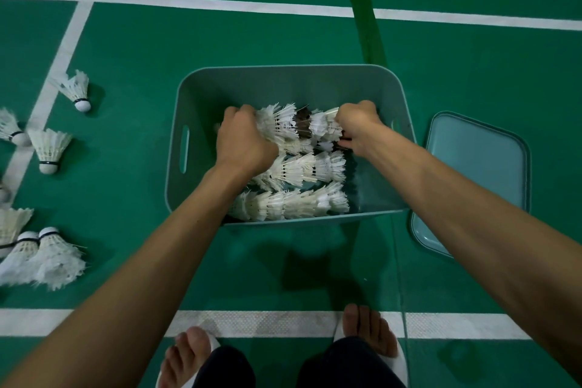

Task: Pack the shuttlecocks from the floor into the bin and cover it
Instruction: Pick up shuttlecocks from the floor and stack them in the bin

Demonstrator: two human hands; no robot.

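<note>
Bin (283, 85) open-topped (shuttlecocks (299, 205) inside); lid (478, 173) lies aside.

No writing, brand, number or sign can be read anywhere in the view. The dark bands round the cork bases of the white feather shuttlecocks (48, 151) lying on the floor, well to the left of the left hand (242, 142), are too small to tell whether they carry any print. The pale teal plastic bin (192, 104) around both hands and the matching flat teal lid (478, 173) just to the right of the right hand (356, 126) show plain surfaces with no legible marking.
</note>
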